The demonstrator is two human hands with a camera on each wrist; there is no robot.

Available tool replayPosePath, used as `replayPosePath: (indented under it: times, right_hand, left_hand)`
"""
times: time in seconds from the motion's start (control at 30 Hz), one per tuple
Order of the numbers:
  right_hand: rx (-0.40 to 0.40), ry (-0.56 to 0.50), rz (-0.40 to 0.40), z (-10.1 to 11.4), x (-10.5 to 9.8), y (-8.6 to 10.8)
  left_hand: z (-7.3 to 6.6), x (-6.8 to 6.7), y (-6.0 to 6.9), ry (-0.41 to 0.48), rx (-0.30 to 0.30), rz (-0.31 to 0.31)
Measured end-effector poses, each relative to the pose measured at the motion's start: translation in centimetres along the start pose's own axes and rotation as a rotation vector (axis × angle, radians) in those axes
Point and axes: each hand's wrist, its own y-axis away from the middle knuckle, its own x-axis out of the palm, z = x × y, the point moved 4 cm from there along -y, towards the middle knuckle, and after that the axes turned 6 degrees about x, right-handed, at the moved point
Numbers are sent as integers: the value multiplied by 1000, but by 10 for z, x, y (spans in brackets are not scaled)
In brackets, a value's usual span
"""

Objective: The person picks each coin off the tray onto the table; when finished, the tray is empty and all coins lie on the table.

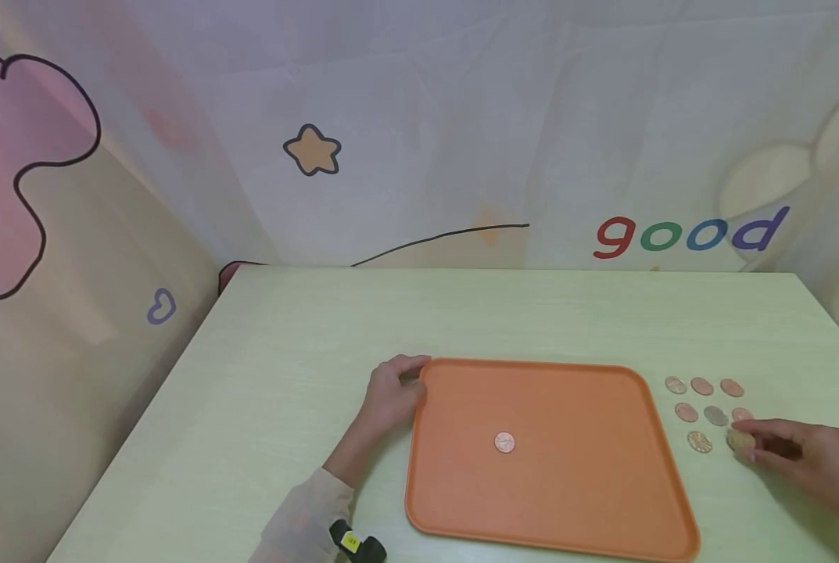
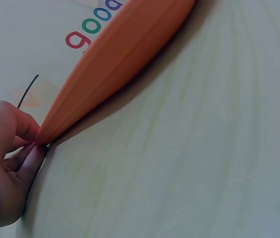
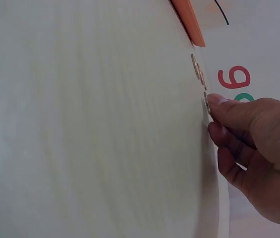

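An orange tray (image 1: 574,477) lies on the table, with one coppery coin (image 1: 505,442) on it left of the middle. My left hand (image 1: 393,395) pinches the tray's far left corner between thumb and fingers; the left wrist view shows this grip at the rim (image 2: 100,69). To the right of the tray, my right hand (image 1: 806,457) holds a gold-coloured coin (image 1: 739,440) between thumb and fingertips. In the right wrist view that coin (image 3: 207,102) appears edge-on, close to the table surface. Whether it touches the table I cannot tell.
Several other coins lie in loose rows right of the tray, among them a silvery one (image 1: 716,416), a gold-toned one (image 1: 700,442) and a coppery one (image 1: 686,412). A printed cloth backdrop (image 1: 419,141) stands behind the pale table (image 1: 306,328). A black wrist strap (image 1: 366,547) sits on the left sleeve.
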Motion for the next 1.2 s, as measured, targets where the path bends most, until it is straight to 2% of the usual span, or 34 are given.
replayPosePath:
  times: [0.3,0.53,0.77,1.03,1.2]
  right_hand:
    - [-11,-160,-2,-3,2,5]
    - [-77,-297,-30,-6,5,7]
    - [-51,-282,-25,-6,7,8]
    - [-116,-315,-29,-5,7,9]
    - [-114,-323,-22,-5,7,9]
  left_hand:
    - [-2,-1,1,8,-5,-7]
    - [-4,-1,0,1,-3,-6]
    - [-4,-1,1,-1,-2,-1]
    - [-1,0,1,5,-10,3]
    - [-1,0,1,2,-10,5]
